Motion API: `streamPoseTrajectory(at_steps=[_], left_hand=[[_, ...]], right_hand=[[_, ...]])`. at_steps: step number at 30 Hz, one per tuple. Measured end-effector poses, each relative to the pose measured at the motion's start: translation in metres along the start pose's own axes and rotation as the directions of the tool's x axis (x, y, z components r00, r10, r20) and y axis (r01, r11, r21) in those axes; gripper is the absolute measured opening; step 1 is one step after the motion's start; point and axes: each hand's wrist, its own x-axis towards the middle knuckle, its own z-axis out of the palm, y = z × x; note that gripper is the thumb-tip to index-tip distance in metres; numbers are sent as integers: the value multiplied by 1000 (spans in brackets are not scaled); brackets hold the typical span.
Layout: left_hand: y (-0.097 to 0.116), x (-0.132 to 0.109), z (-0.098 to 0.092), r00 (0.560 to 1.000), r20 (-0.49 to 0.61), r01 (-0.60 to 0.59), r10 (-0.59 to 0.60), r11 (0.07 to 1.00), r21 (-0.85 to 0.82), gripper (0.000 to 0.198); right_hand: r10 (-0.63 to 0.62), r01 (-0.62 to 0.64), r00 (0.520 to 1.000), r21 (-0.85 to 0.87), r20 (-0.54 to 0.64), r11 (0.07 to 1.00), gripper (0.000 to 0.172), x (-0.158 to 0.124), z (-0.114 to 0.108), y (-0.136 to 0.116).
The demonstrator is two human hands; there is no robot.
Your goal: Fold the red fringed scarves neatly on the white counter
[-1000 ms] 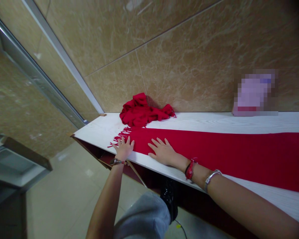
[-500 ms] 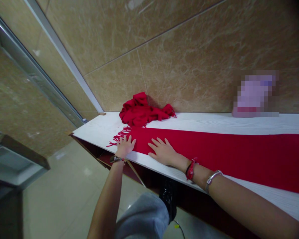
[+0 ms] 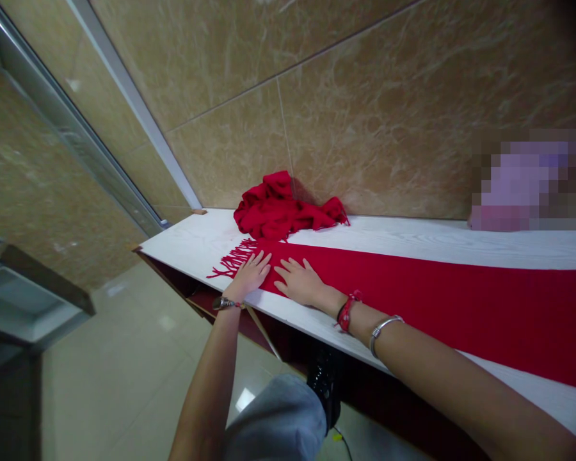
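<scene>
A long red scarf (image 3: 427, 291) lies flat along a white tabletop (image 3: 182, 246), its fringed end toward the left. My left hand (image 3: 250, 276) rests palm down at that fringed end, fingers stretched out. Close beside it, my right hand (image 3: 300, 282) lies flat on the scarf with fingers spread, near its front edge. Neither hand grips the cloth. Behind them a second red fringed cloth (image 3: 283, 208) sits crumpled in a heap against the wall. The scarf's far right end runs out of view.
A marbled tile wall (image 3: 365, 128) borders the back of the table. A blurred pinkish object (image 3: 513, 192) stands by the wall at right. Open dark compartments (image 3: 307, 346) show under the tabletop. My knee (image 3: 278, 416) is below the front edge.
My right hand has slid left along the scarf, closer to my left hand. My left hand has shifted slightly right and farther onto the cloth. The camera view has moved a little.
</scene>
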Motion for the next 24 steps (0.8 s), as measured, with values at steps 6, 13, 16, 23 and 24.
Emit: streamPoseTrajectory(at_steps=[6,13,16,23,24], left_hand=[[-8,-12,-26,999,-42,22,-27,995,-101,39],[-12,-36,-64,988,148,-13,41,983,-185,44],[-8,-34,-62,990,139,7,20,982,-189,41],[-2,-24,-59,999,44,21,-15,989,-150,33],[-1,-24,-60,1000,28,17,-13,989,-146,32]], right_hand=[[-154,159,982,35,-112,987,39,-15,-7,-3],[-204,207,974,30,-98,978,45,-19,-15,-17],[-165,170,980,40,-109,985,51,-19,-13,-17],[-73,61,982,-71,-175,996,51,-17,-17,-15],[-63,46,981,-99,-185,994,47,-17,-18,-14]])
